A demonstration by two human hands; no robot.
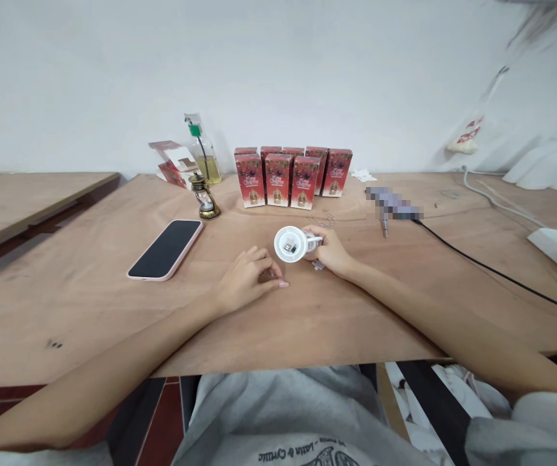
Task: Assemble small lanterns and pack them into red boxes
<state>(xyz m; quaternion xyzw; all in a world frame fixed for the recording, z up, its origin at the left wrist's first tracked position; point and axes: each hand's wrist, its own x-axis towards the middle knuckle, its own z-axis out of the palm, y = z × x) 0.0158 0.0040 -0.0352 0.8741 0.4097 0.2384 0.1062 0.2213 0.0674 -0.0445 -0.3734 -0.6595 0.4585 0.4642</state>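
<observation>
Head view: plywood table (pixel 113 304), white wall behind. Right hand (pixel 330 252) grips white round lantern base (pixel 294 244) mid-table. Left hand (pixel 246 279) rests loosely curled, empty, near-left of it. Corded tool (pixel 394 206) far right is blurred out.

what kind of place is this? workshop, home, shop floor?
Probably a small hand-assembly or packing bench: a bare plywood table, a cluster of matching red boxes near a small lantern, a corded tool, and the right hand holding a white round part.
</observation>
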